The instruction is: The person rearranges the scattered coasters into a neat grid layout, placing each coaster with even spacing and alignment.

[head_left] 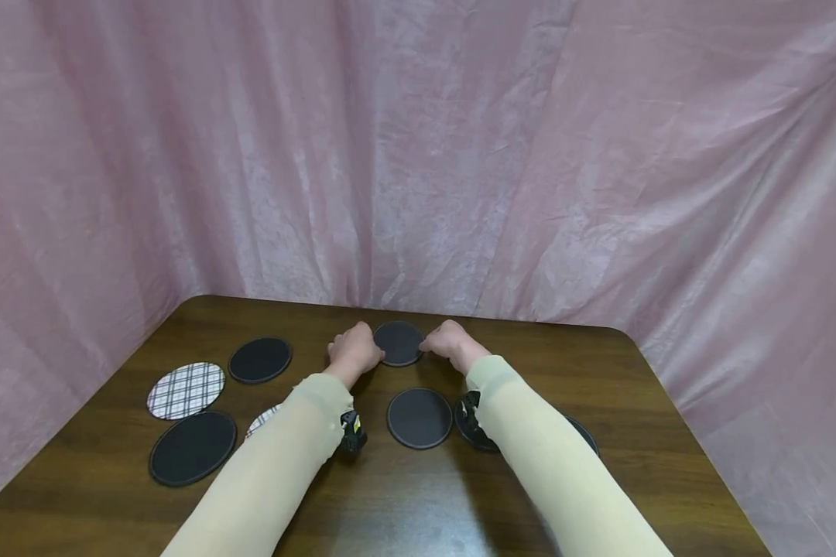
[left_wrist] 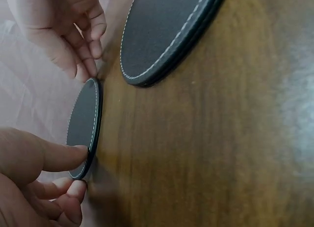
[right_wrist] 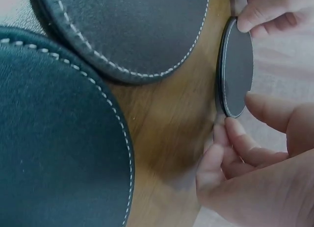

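Observation:
A round dark coaster [head_left: 399, 343] with pale edge stitching is at the far side of the table, between both hands. My left hand [head_left: 356, 352] pinches its left edge, thumb on top and fingertips beneath, as the left wrist view shows. At the opposite edge my right hand [head_left: 451, 341] pinches the coaster between thumb [right_wrist: 267, 109] and forefinger. In the right wrist view the coaster [right_wrist: 238, 67] looks tilted along its edge. Nearer to me lies a second dark coaster [head_left: 419, 418], flat on the wood.
Another dark round coaster [head_left: 470, 425] lies partly under the right forearm, and one more [head_left: 585, 435] shows beyond the sleeve. On the left lie dark coasters [head_left: 260, 360] and a white checked one [head_left: 186, 391]. A second checked piece [head_left: 261, 419] is mostly behind the left sleeve. Pink curtain [head_left: 446, 155] hangs behind the table.

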Available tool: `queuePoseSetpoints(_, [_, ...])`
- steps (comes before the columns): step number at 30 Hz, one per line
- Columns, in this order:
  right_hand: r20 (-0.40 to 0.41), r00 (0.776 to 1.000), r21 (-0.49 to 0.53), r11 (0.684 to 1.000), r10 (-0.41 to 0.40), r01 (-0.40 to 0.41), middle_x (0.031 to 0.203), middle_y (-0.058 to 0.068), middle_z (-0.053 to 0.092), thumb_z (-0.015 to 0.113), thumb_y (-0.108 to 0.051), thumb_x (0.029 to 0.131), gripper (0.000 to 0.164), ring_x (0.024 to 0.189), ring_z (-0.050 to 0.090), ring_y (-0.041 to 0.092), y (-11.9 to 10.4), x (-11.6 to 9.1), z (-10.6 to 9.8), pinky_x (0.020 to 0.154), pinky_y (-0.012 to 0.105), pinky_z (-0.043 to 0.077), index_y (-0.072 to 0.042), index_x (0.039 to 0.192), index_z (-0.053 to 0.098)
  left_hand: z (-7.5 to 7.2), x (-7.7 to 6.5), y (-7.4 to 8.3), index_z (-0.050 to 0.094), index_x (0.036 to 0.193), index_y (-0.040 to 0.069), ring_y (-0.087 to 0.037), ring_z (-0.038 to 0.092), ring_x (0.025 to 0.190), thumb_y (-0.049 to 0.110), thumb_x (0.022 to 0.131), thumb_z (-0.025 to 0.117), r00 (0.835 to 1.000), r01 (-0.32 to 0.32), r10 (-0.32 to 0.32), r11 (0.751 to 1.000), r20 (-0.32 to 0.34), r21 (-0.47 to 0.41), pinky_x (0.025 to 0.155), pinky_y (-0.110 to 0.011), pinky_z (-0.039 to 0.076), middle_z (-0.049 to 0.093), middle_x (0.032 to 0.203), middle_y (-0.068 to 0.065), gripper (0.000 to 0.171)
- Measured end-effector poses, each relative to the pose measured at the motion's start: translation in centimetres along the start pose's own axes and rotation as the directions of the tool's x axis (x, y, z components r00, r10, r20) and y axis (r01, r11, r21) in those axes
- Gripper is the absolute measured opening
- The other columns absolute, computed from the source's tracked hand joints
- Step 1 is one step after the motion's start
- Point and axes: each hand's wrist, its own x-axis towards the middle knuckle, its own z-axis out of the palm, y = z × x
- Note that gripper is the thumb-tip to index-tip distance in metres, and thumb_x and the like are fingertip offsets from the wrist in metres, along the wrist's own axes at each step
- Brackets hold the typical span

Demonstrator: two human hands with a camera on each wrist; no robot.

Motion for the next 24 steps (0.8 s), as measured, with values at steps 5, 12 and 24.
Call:
queuePoseSetpoints(5, [-0.009,1.0,0.049,0.999,0.017,-0.016,0.094,0.005,0.071,0.069,-0.01,0.109,0.027,0.078,0.056,0.018,0.1,-0.3,0.0,0.075,0.032,0.047,-0.005,0.083,0.067,2.7,2.8,-2.0,0.061,0.142,0.001,-0.051,0.064,0.126,0.036,0.098,0.082,0.999,-0.033,0.033,0.999,-0.018,-0.01,0.106,-0.065,0.045,0.074,0.131,-0.017,0.06])
queuePoseSetpoints(12, [-0.123,0.991,-0.068,0.997,-0.051,0.043,0.056,-0.004,0.044,0.073,-0.011,0.106,0.057,0.054,0.039,0.013,0.1,-0.5,-0.1,0.057,0.029,0.034,-0.016,0.059,0.041,4.0,2.7,-1.8,0.064,0.121,0.01,-0.045,0.069,0.114,0.04,0.096,0.081,0.989,-0.092,0.081,0.992,-0.125,-0.089,0.1,-0.062,0.045,0.076,0.113,-0.01,0.043])
queuePoseSetpoints(24, [-0.15,0.983,-0.182,0.98,-0.105,0.077,0.074,0.002,0.063,0.083,-0.027,0.1,0.038,0.066,0.054,0.02,5.8,4.0,-2.2,0.061,0.039,0.042,-0.016,0.073,0.059,2.8,-0.4,0.6,0.062,0.123,0.011,-0.039,0.072,0.101,0.033,0.096,0.086,0.971,-0.19,0.163,0.97,-0.178,-0.149,0.093,-0.059,0.045,0.078,0.101,-0.003,0.042])
